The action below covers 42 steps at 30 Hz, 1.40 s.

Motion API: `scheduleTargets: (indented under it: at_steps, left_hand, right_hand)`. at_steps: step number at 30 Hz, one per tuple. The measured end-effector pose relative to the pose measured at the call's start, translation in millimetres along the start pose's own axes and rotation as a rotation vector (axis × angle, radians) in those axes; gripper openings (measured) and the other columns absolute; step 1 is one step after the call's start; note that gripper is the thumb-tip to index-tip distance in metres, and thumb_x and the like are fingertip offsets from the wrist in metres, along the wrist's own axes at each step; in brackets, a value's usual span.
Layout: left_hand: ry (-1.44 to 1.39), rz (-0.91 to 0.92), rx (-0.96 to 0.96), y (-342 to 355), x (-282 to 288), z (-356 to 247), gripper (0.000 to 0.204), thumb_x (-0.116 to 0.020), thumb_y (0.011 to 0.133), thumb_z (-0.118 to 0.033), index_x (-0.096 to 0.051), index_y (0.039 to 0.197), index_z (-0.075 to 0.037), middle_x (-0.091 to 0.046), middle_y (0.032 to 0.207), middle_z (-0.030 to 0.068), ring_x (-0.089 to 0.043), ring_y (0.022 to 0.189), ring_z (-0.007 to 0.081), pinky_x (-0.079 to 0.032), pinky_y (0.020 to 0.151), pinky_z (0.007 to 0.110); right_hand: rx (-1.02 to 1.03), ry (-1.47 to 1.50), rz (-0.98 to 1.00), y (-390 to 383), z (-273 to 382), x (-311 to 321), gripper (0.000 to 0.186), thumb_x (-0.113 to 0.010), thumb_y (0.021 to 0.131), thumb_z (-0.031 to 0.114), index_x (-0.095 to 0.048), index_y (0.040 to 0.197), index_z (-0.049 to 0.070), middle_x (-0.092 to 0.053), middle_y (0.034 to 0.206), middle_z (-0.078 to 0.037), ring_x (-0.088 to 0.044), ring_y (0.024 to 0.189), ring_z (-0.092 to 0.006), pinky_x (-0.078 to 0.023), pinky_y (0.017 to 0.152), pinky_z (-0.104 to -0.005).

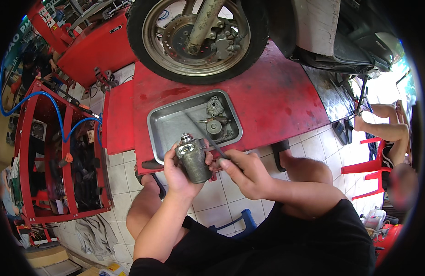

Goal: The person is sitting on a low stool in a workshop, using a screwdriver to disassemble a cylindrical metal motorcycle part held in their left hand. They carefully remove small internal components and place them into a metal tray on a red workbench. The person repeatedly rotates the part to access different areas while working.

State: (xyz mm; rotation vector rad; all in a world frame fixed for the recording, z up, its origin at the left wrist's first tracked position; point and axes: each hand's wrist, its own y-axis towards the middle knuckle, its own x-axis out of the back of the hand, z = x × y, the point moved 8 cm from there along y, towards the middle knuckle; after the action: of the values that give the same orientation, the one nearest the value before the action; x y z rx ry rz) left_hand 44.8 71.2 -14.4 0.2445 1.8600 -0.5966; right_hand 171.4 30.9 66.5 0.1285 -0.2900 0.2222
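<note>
My left hand [181, 177] is wrapped around a grey metal starter motor [196, 168], a cylinder with a toothed shaft at its upper end. It is held upright over the near edge of a metal tray [162, 110]. Close on its right, my right hand [249, 175] is closed on a long thin dark rod-like tool [217, 148]. The tool slants up and left over the tray, its far end blurred. Whether it touches the motor I cannot tell. Inside the tray's right half lie a metal housing [215, 106], a round metal part [214, 128] and several small pieces [228, 134].
The tray rests on a red lift platform [272, 101] under a motorbike's front wheel [194, 69]. At left stands a red tool cart [70, 161] with a blue hose [56, 103]. A blue stool [247, 221] is beneath me. Another person's legs [387, 120] and a red chair [371, 170] are at right.
</note>
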Motion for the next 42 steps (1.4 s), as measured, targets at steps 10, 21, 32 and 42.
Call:
scheduleTargets:
  at_steps: [10,21,32,42]
  left_hand:
    - [0.026,0.092,0.031,-0.7,-7.4,1.6,0.042,-0.039,0.095,-0.044,-0.055,0.12,-0.013,-0.06,0.11,0.0186,-0.058,0.076,0.0313,-0.048,0.064,0.046]
    - [0.045,0.094,0.017,0.6,-5.9,0.2,0.041,-0.04,0.095,-0.044,-0.055,0.119,-0.014,-0.061,0.107,0.0183,-0.059,0.075,0.0322,-0.048,0.063,0.046]
    - [0.044,0.071,0.025,0.8,-3.6,1.7,0.04,-0.042,0.094,-0.042,-0.055,0.12,-0.015,-0.062,0.108,0.0182,-0.06,0.074,0.0318,-0.049,0.062,0.045]
    - [0.528,0.182,-0.222,-4.1,-19.0,-15.1,0.048,-0.055,0.095,-0.037,-0.041,0.132,-0.008,-0.06,0.113,0.0208,-0.066,0.083,0.032,-0.056,0.067,0.046]
  right_hand:
    - [-0.182,0.273,0.137,-1.3,-16.3,-13.3,0.032,-0.046,0.107,0.028,-0.062,0.107,0.001,-0.062,0.077,-0.003,-0.052,0.064,-0.0095,-0.046,0.06,-0.0265]
    - [-0.186,0.328,0.052,-2.3,-21.6,-5.7,0.031,-0.046,0.107,0.026,-0.064,0.107,0.0,-0.064,0.08,-0.006,-0.056,0.067,-0.0101,-0.048,0.064,-0.0291]
    - [-0.075,0.055,0.115,6.0,-11.2,0.1,0.025,-0.05,0.105,0.021,-0.063,0.102,0.0,-0.064,0.072,-0.009,-0.062,0.064,-0.0154,-0.049,0.062,-0.0326]
    - [0.132,-0.312,0.019,15.1,8.0,32.7,0.018,-0.059,0.098,0.018,-0.058,0.091,0.002,-0.056,0.06,-0.018,-0.056,0.055,-0.0406,-0.042,0.049,-0.045]
